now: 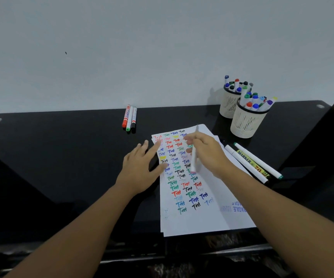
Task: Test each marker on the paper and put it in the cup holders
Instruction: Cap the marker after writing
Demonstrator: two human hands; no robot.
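Right hand [206, 155] grips a white-barrelled marker [194, 157], fingers curled round the barrel. The marker is motion-blurred; its pinkish tip points down at the paper [192, 217], about mid-sheet, amid the rows of written "Test" marks. Cannot tell whether the tip touches the sheet.

Left hand [140, 167] lies flat with fingers straight and spread, holding nothing. Its fingertips and thumb press on the left edge of the paper; its palm is on the black table [62, 157].

The paper is a small stack of white sheets at 6 o'clock from the table's middle, near the front edge, covered in "Test" in red, blue, green, black and teal.

Two cream slotted cup holders stand at 2 o'clock from the paper, touching or nearly so: the near cup holder [244, 125] and behind it the far cup holder [227, 107]. Both are full of markers standing cap up.

At 3 o'clock from the paper, just beside the right forearm, lie three loose pens: a white marker [242, 159], a yellow-labelled "MARKER 70" pen [252, 163], and a white marker with green ends [262, 163], side by side and partly on the paper's right edge.

At 11 o'clock from the paper, well apart from it, three markers lie touching: red-capped [125, 117], green-capped [129, 119], black-capped [134, 118].

Pale wall [142, 47] behind the table.
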